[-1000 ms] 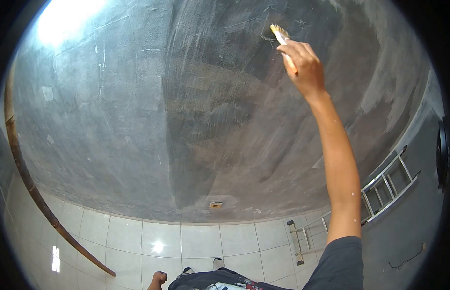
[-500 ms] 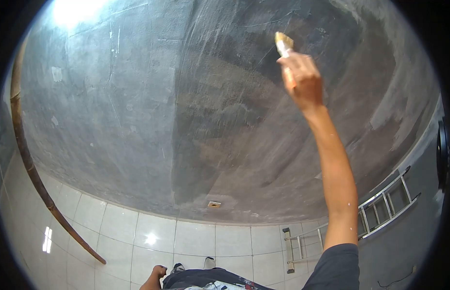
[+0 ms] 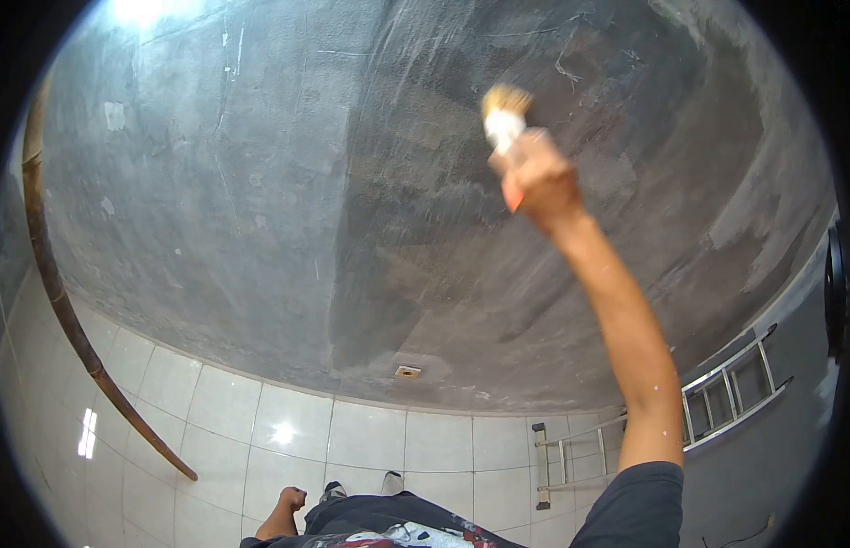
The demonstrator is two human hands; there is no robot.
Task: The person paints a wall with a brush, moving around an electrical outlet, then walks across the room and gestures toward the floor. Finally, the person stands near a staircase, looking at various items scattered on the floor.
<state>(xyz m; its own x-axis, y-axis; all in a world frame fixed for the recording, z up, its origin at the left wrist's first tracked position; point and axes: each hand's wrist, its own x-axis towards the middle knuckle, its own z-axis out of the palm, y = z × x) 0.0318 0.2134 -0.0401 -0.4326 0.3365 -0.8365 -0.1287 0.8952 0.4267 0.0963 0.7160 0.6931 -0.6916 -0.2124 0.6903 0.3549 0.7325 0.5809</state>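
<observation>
My right hand is closed around a paintbrush, its arm stretched out to the upper right. Tan bristles and a white band stick out beyond the fingers, and a bit of orange handle shows under them. Motion blurs both hand and brush. Behind the bristles is the wall, dark and patchy with scratches and brownish areas. Low at my side hangs my left hand, its fingers curled and nothing visible in them, above the tiled floor.
A metal ladder leans at the right. On the left, a long bamboo pole stands from floor upward. A small outlet box sits low in the wall. Glossy pale tiles cover the floor around my feet.
My right hand has swung left and down with the paintbrush across the wall. The view has shifted slightly. My left hand remains low at my side.
</observation>
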